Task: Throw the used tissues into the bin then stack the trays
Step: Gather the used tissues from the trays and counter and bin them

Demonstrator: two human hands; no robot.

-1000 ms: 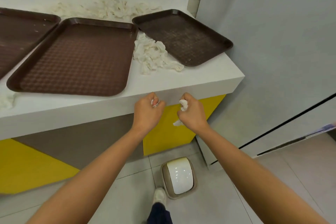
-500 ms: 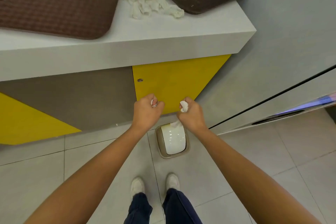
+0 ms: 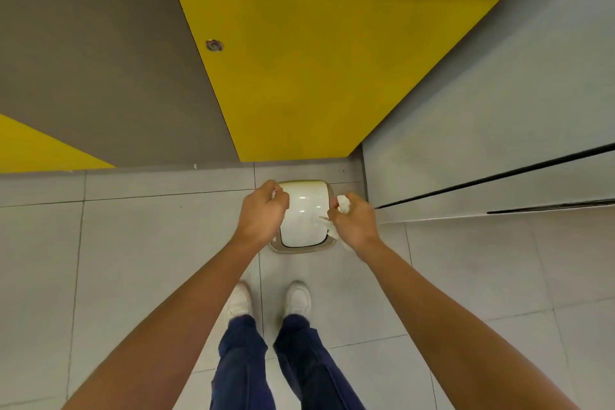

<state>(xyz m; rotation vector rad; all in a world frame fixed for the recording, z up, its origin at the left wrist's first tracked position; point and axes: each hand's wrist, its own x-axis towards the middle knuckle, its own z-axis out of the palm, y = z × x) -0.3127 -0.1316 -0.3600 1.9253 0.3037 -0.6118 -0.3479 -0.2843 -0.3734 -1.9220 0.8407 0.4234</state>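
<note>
Pale grey tiled floor (image 3: 139, 243); yellow and brown cabinet front (image 3: 316, 70); grey wall panel (image 3: 499, 110) right

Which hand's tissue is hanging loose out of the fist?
The right hand: its tissue pokes out on top and trails below. The left hand shows only a sliver.

one head-worn view — looking steeply down at floor (image 3: 139, 243), from standing height.
</note>
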